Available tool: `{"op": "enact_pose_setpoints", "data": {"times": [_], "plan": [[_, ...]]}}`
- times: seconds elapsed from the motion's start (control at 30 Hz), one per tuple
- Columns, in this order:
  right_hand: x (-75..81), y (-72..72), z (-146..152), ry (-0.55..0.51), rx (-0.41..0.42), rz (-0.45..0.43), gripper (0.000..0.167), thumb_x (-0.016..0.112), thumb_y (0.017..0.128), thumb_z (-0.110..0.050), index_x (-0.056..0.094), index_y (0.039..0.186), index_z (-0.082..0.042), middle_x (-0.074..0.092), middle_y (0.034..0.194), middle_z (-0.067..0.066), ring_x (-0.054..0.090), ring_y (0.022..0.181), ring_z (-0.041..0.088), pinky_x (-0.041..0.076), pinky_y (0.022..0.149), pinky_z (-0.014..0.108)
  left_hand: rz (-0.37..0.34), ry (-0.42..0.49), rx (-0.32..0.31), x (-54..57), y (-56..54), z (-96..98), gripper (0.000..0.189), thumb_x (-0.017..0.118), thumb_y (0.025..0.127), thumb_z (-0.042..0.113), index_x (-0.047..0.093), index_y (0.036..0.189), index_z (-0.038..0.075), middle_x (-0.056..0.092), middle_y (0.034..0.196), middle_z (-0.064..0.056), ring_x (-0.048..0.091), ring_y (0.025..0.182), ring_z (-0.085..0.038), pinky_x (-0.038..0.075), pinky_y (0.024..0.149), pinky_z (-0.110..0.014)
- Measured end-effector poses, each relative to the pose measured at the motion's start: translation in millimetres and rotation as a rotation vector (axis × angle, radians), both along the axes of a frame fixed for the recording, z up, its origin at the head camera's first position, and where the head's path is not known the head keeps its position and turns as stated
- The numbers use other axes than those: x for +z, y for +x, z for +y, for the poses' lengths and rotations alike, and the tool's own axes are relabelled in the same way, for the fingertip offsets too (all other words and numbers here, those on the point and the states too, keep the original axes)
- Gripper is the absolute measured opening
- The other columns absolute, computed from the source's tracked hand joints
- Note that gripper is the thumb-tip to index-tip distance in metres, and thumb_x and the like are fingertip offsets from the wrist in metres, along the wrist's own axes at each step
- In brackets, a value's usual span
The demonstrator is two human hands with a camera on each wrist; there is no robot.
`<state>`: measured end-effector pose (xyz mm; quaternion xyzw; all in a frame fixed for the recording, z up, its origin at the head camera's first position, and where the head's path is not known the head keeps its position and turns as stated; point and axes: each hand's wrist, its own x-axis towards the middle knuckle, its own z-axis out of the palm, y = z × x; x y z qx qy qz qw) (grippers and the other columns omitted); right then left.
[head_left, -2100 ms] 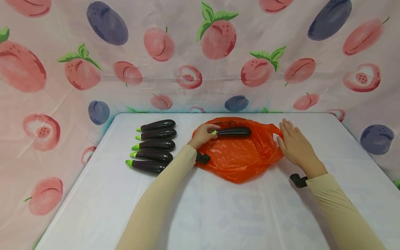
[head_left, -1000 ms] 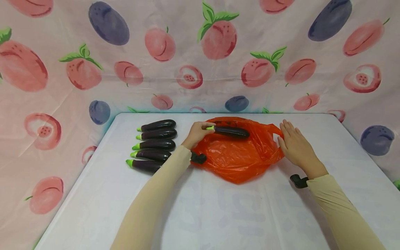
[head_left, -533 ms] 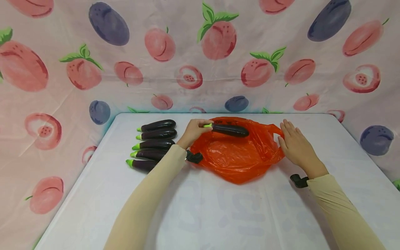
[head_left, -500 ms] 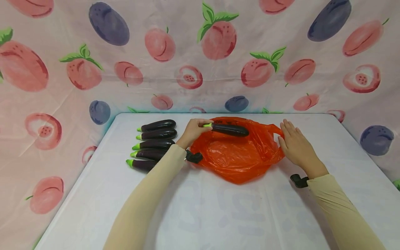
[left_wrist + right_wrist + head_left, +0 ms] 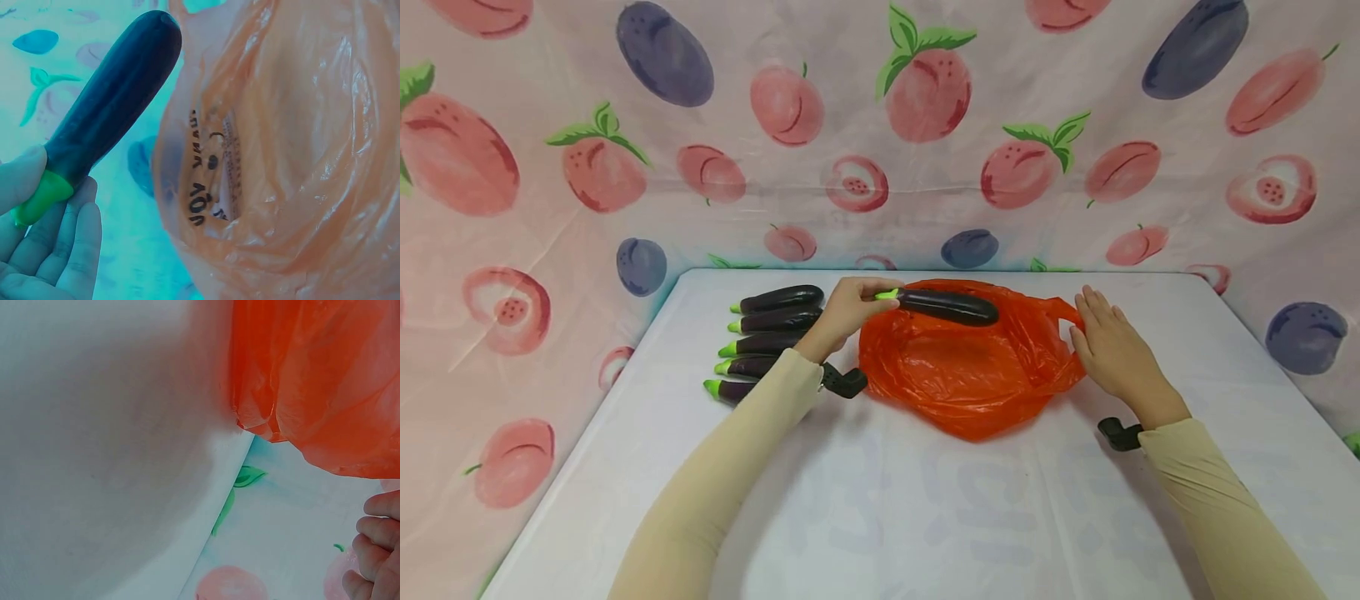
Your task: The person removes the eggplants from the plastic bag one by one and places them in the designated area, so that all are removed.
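Note:
My left hand (image 5: pixel 842 312) pinches a dark purple eggplant (image 5: pixel 949 306) at its bright green stem end, between thumb and fingers. The eggplant is held sideways over the back left part of a red plastic bag (image 5: pixel 958 383), its rounded end pointing right. In the left wrist view, the eggplant (image 5: pixel 119 94) slants up beside the bag (image 5: pixel 300 125), which has dark print on it. At the bag's right side, my right hand (image 5: pixel 1112 354) has straight fingers and rests against the handle loop. Only some of its fingertips (image 5: pixel 378 528) show in the right wrist view.
Several more eggplants (image 5: pixel 775 321) lie in a row on the left of the white table (image 5: pixel 925 517), green ends to the left, partly hidden by my left forearm. A fruit-print cloth (image 5: pixel 865 100) hangs behind the table. Dark wrist cameras (image 5: pixel 844 381) sit under both wrists.
My left hand has drawn the eggplant left and raised it from within the bag's opening to above its back left part. The right hand and the bag have stayed nearly still.

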<state>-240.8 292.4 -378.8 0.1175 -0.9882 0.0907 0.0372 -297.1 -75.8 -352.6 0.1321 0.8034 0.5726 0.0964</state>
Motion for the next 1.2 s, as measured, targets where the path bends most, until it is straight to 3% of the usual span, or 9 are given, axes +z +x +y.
{"op": "enact_pose_setpoints", "data": {"times": [0.4, 0.53, 0.63, 0.7, 0.77, 0.9, 1.03, 1.13, 1.2], "plan": [[-0.2, -1.2, 0.7, -0.011, 0.001, -0.002, 0.06, 0.029, 0.102, -0.027, 0.014, 0.146, 0.01, 0.009, 0.154, 0.027, 0.009, 0.143, 0.042, 0.01, 0.115, 0.058, 0.015, 0.022, -0.003, 15.5, 27.5, -20.6, 0.034, 0.064, 0.089, 0.013, 0.064, 0.122, 0.009, 0.065, 0.121, -0.01, 0.063, 0.106, -0.024, 0.046, 0.101, -0.038], [0.4, -1.0, 0.9, -0.014, 0.003, -0.003, 0.06, 0.029, 0.102, -0.027, 0.014, 0.146, 0.01, 0.01, 0.154, 0.028, 0.01, 0.143, 0.043, 0.01, 0.115, 0.057, 0.01, 0.021, -0.003, 19.0, 35.3, -28.5, 0.034, 0.065, 0.089, 0.015, 0.064, 0.122, 0.012, 0.066, 0.12, -0.008, 0.064, 0.103, -0.017, 0.048, 0.099, -0.035], [1.0, -0.9, 1.0, -0.012, 0.004, -0.002, 0.06, 0.029, 0.102, -0.027, 0.015, 0.146, 0.01, 0.01, 0.154, 0.028, 0.01, 0.143, 0.043, 0.011, 0.115, 0.058, 0.007, 0.007, -0.001, 20.8, 40.9, -35.9, 0.034, 0.067, 0.088, 0.02, 0.065, 0.121, 0.016, 0.069, 0.115, -0.006, 0.06, 0.072, -0.009, 0.053, 0.065, -0.024], [1.2, -0.9, 1.0, -0.012, 0.004, -0.006, 0.06, 0.029, 0.102, -0.027, 0.014, 0.146, 0.01, 0.01, 0.154, 0.028, 0.01, 0.143, 0.043, 0.011, 0.115, 0.058, 0.007, 0.0, -0.003, 21.2, 44.1, -40.7, 0.034, 0.068, 0.087, 0.022, 0.066, 0.12, 0.019, 0.07, 0.111, -0.006, 0.047, 0.056, -0.008, 0.038, 0.044, -0.021], [1.0, -1.1, 1.0, -0.014, 0.004, -0.007, 0.06, 0.029, 0.102, -0.027, 0.014, 0.146, 0.01, 0.01, 0.154, 0.028, 0.009, 0.143, 0.043, 0.011, 0.115, 0.058, 0.013, 0.003, -0.003, 21.3, 47.7, -45.0, 0.034, 0.069, 0.086, 0.023, 0.066, 0.12, 0.019, 0.071, 0.109, -0.006, 0.042, 0.053, -0.009, 0.021, 0.038, -0.024], [0.0, -1.5, 1.3, -0.018, 0.006, -0.007, 0.06, 0.028, 0.102, -0.027, 0.014, 0.146, 0.01, 0.01, 0.154, 0.028, 0.009, 0.143, 0.043, 0.01, 0.115, 0.058, 0.043, 0.018, -0.008, 21.0, 55.2, -50.8, 0.035, 0.069, 0.086, 0.02, 0.066, 0.12, 0.014, 0.069, 0.112, -0.007, 0.06, 0.075, -0.006, 0.029, 0.044, -0.02], [-1.0, -1.9, 1.7, -0.024, 0.011, -0.001, 0.059, 0.029, 0.102, -0.027, 0.015, 0.146, 0.01, 0.01, 0.154, 0.028, 0.01, 0.143, 0.043, 0.011, 0.115, 0.058, 0.047, 0.048, -0.002, 19.9, 62.0, -55.1, 0.035, 0.069, 0.085, 0.016, 0.065, 0.12, 0.01, 0.068, 0.114, -0.009, 0.066, 0.093, -0.008, 0.049, 0.07, -0.017], [-0.9, -1.9, 1.8, -0.024, 0.009, -0.001, 0.059, 0.028, 0.102, -0.027, 0.015, 0.146, 0.01, 0.01, 0.154, 0.028, 0.01, 0.143, 0.043, 0.011, 0.115, 0.058, 0.032, 0.072, 0.004, 19.5, 65.6, -58.9, 0.036, 0.07, 0.085, 0.014, 0.065, 0.12, 0.009, 0.068, 0.114, -0.011, 0.067, 0.094, -0.009, 0.052, 0.085, -0.023], [-0.6, -1.7, 1.7, -0.022, 0.006, -0.004, 0.06, 0.028, 0.102, -0.027, 0.014, 0.146, 0.01, 0.01, 0.154, 0.028, 0.01, 0.143, 0.043, 0.01, 0.115, 0.058, 0.029, 0.078, 0.003, 19.6, 68.0, -62.0, 0.037, 0.07, 0.084, 0.014, 0.065, 0.12, 0.008, 0.068, 0.114, -0.012, 0.067, 0.093, -0.008, 0.053, 0.086, -0.025]]}}
